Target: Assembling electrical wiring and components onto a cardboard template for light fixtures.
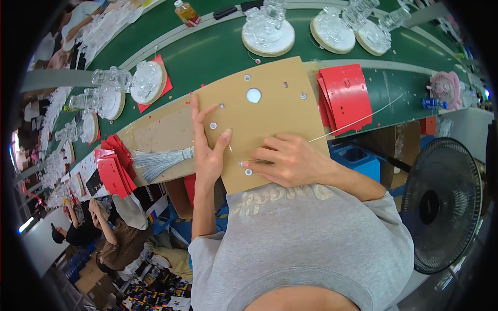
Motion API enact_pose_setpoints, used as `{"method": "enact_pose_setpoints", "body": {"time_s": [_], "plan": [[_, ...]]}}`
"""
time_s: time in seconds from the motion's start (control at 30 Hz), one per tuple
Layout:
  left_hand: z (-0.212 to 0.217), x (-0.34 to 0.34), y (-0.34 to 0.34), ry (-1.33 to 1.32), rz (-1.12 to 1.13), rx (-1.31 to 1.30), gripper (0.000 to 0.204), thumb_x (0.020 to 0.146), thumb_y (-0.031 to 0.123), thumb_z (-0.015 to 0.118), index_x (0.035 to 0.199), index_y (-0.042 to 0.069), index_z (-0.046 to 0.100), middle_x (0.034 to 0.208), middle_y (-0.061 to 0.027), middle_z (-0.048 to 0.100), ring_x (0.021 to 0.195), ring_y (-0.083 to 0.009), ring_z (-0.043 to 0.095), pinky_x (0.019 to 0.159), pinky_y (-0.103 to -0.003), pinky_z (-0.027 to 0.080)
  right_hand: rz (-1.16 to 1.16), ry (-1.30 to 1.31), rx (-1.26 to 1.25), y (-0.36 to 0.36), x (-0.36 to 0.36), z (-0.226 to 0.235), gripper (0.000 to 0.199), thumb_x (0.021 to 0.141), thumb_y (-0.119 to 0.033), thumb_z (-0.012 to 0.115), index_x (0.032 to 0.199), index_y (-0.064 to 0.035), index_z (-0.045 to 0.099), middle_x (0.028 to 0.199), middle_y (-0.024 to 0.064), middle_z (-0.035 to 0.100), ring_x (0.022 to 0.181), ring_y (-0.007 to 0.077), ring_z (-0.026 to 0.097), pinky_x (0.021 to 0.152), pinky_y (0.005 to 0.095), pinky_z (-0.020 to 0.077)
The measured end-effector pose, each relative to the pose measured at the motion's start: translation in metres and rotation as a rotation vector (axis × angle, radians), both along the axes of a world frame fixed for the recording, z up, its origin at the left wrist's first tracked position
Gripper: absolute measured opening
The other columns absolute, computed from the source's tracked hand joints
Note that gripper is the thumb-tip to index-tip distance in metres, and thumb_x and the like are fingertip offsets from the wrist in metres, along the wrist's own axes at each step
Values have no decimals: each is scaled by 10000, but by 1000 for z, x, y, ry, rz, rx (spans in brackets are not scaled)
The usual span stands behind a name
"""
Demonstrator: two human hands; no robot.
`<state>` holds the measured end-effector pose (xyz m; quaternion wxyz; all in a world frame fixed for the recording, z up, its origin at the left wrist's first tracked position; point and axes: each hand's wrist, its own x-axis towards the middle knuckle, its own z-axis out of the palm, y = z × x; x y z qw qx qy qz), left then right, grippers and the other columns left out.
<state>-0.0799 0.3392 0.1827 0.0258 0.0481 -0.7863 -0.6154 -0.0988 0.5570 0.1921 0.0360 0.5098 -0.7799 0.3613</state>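
A tan cardboard sheet (275, 119), with a round hole, small slots and several pale washers, leans over the table edge against my shirt. My left hand (208, 155) grips its left edge, thumb on the face and fingers spread along the side. With fingers curled, my right hand (282, 160) pinches a thin wire (332, 132) close to a washer (248, 172) near the sheet's lower edge. One end of this wire sticks out to the right past the sheet; another stretch curves up toward my left thumb. The exact fingertip hold is partly hidden.
A bundle of wires (161, 161) lies at left, near red sheets (114, 173). More red sheets (347, 98) sit at right. Round white bases (268, 41) with clear plastic parts stand on the green conveyor (207, 57). A black fan (441, 207) stands close on the right.
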Motion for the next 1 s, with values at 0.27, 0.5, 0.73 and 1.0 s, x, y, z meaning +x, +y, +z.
{"method": "enact_pose_setpoints", "body": {"time_s": [0.27,0.5,0.73,1.0], "plan": [[3,19,-3,68,90,-365,502,923,59,610,1418,49,526,1666,-207,262,1551,-370,230,1232,-481,222,-1105,-484,-478,116,14,-24,393,1050,-252,420,735,-46,535,680,-8,434,613,82,379,555,276,290],[47,-8,54,311,-562,-811,570,890,106,640,1449,75,531,1600,-161,396,1505,-337,336,1187,-511,291,-1234,-779,-1130,116,-38,-5,595,1090,-369,444,1591,-79,306,1558,134,398,1350,210,473,1100,415,397],[33,-25,69,185,-669,-944,627,893,127,609,1510,138,498,1605,-86,411,1504,-297,339,1206,-517,256,-1333,-1315,-1148,151,-39,-37,769,1025,-398,568,1627,-92,202,1687,142,172,1541,297,217,1199,553,234],[37,-26,74,171,-645,-916,623,890,112,606,1504,133,505,1595,-90,420,1514,-376,298,1193,-514,266,-1532,-13,-431,180,-9,-45,261,989,-197,667,1177,-24,612,1335,138,573,1192,276,549,1039,427,421]]}}
